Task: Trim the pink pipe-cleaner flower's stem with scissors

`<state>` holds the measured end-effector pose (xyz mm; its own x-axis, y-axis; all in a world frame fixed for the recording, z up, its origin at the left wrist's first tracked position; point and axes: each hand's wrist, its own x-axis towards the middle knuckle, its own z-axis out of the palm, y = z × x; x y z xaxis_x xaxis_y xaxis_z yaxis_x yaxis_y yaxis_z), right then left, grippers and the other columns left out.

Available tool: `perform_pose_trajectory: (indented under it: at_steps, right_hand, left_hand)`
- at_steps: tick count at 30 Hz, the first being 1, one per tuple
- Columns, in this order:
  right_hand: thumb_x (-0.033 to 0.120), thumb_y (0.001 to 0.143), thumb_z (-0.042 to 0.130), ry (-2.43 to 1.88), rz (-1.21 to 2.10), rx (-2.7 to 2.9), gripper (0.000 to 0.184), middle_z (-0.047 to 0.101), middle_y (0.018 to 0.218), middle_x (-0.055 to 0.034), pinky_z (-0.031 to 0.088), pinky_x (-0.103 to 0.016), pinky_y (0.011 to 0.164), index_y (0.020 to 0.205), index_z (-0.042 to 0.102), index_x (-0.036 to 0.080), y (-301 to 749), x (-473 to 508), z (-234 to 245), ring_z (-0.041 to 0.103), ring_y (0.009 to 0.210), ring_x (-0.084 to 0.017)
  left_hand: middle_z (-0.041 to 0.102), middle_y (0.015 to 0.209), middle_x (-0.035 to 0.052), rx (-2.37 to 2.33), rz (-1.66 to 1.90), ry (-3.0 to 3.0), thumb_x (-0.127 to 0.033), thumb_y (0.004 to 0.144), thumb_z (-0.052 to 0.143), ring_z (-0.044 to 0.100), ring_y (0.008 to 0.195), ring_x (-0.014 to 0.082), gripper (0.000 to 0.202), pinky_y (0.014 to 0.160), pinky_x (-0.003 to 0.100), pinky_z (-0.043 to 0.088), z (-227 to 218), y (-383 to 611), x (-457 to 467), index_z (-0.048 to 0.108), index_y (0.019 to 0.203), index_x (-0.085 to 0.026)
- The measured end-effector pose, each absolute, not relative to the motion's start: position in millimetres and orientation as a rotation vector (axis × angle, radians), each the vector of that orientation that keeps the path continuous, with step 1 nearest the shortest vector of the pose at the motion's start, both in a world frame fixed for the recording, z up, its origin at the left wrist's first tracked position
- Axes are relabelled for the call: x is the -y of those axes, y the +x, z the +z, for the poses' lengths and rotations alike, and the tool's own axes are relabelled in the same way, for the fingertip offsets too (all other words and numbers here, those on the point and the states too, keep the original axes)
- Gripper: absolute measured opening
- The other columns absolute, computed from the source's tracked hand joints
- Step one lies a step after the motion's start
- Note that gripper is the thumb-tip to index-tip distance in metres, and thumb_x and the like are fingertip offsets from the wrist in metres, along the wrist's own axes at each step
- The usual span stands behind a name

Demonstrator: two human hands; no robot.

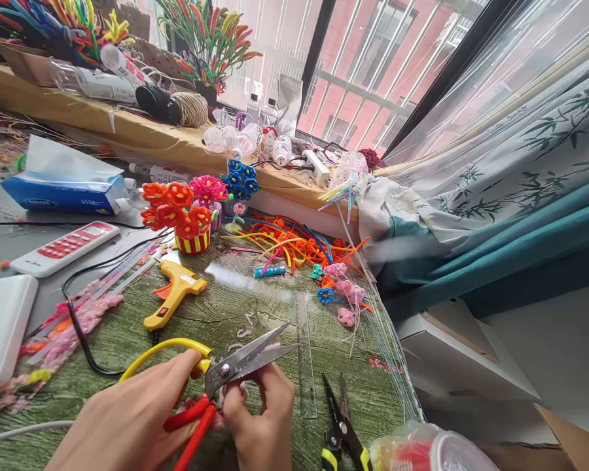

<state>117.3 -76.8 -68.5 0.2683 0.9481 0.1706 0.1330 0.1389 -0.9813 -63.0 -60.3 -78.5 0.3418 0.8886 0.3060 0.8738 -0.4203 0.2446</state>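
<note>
My left hand is closed around the handles of a pair of scissors, one handle yellow and the other red. Their blades are spread apart and point to the upper right. Close beside the blades, my right hand is curled shut, thumb against fingers. A bit of pale pink fuzzy material shows at its fingertips, mostly hidden by the hand and the scissors. Small pale curled scraps lie on the green table mat just beyond the blades. A clear ruler lies right of them.
A yellow glue gun lies left, near a pot of orange fuzzy flowers. Orange and yellow pipe cleaners are heaped behind. Black-and-yellow pliers and a plastic tub sit front right. A tissue pack lies far left.
</note>
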Motion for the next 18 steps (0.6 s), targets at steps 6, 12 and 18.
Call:
perform_pose_trajectory:
  at_steps: [6,12,18]
  right_hand:
    - [0.013,0.076,0.058,-1.318,0.748,1.194,0.014,0.065,0.072,0.0023,0.052,-0.022,0.056,0.077,0.067,0.023,116.6,74.8,-70.6,0.063,0.062,-0.016]
    - [0.013,0.079,0.058,-1.315,0.756,1.225,0.012,0.063,0.071,0.0032,0.05,-0.02,0.054,0.076,0.063,0.024,116.6,73.2,-70.4,0.061,0.06,-0.014]
    - [0.016,0.08,0.057,-1.315,0.763,1.231,0.01,0.061,0.072,0.003,0.048,-0.019,0.052,0.076,0.061,0.024,115.4,72.8,-72.7,0.061,0.061,-0.014]
  left_hand:
    - [0.084,0.082,-0.0032,-1.763,0.426,2.518,-0.048,0.087,0.065,0.079,0.062,0.026,0.036,0.069,0.03,0.061,-78.9,-71.9,60.1,0.069,0.12,-0.035]
    - [0.081,0.077,-0.0042,-1.754,0.362,2.609,-0.049,0.09,0.062,0.077,0.056,0.0257,0.033,0.064,0.031,0.061,-76.5,-80.4,57.2,0.066,0.119,-0.033]
    - [0.081,0.074,-0.0053,-1.733,0.323,2.584,-0.045,0.092,0.058,0.077,0.054,0.0264,0.017,0.055,0.03,0.053,-67.5,-76.3,57.6,0.064,0.103,-0.035]
